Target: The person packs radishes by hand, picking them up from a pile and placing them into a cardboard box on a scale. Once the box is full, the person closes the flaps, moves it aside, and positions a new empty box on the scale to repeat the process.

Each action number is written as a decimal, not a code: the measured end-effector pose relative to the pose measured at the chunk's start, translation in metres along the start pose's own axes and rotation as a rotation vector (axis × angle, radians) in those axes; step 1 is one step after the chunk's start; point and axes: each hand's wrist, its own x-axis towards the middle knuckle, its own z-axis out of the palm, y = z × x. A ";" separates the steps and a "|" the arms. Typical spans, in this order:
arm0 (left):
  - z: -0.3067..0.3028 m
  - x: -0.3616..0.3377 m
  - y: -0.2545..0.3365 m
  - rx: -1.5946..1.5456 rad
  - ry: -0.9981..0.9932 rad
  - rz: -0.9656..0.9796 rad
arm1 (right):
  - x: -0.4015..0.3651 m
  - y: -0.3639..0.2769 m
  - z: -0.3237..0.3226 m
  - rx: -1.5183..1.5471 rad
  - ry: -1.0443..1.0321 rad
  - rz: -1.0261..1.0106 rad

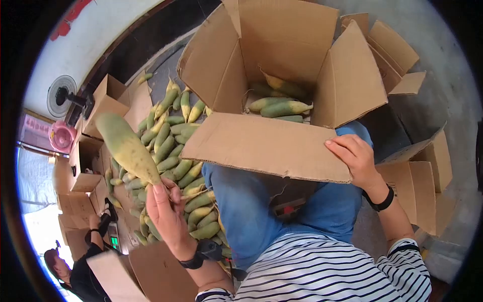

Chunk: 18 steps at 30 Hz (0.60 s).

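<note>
My left hand (pixel 165 209) pinches a green and yellow radish (pixel 128 148) by its narrow pale end; the thick green end points up and left. Below and behind it, a large pile of similar radishes (pixel 168 146) covers the floor. My right hand (pixel 354 158) grips the near flap of an open cardboard box (pixel 266 146), fingers on top at the flap's right corner. Several radishes (pixel 287 108) lie at the bottom of this box, which stands in front of my knees.
Empty cardboard boxes (pixel 420 186) stand at the right, with another (pixel 392 55) at the upper right. More boxes (pixel 108 103), a fan (pixel 63 95) and a pink fan (pixel 62 136) are at the left. A person in black (pixel 85 277) sits at the lower left beside a green-lit display (pixel 115 242).
</note>
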 end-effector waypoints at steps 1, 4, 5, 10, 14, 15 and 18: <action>0.010 0.002 0.013 0.059 -0.083 0.087 | 0.000 -0.001 0.000 -0.002 0.006 0.001; 0.047 0.014 0.040 0.189 -0.192 0.127 | -0.001 -0.001 0.001 -0.012 0.014 -0.008; 0.057 0.018 0.044 0.187 -0.187 0.135 | -0.001 0.000 0.001 -0.021 0.015 -0.011; 0.078 0.014 0.025 0.280 -0.417 0.316 | -0.005 0.001 0.000 -0.028 -0.002 0.010; 0.057 -0.016 0.002 0.376 -0.373 0.259 | -0.004 0.000 0.000 -0.027 -0.023 0.022; 0.047 -0.021 -0.006 0.374 -0.364 0.276 | -0.003 -0.002 0.000 0.004 -0.028 -0.003; 0.027 -0.030 -0.022 0.437 -0.382 0.250 | 0.000 -0.006 0.003 -0.035 -0.051 -0.034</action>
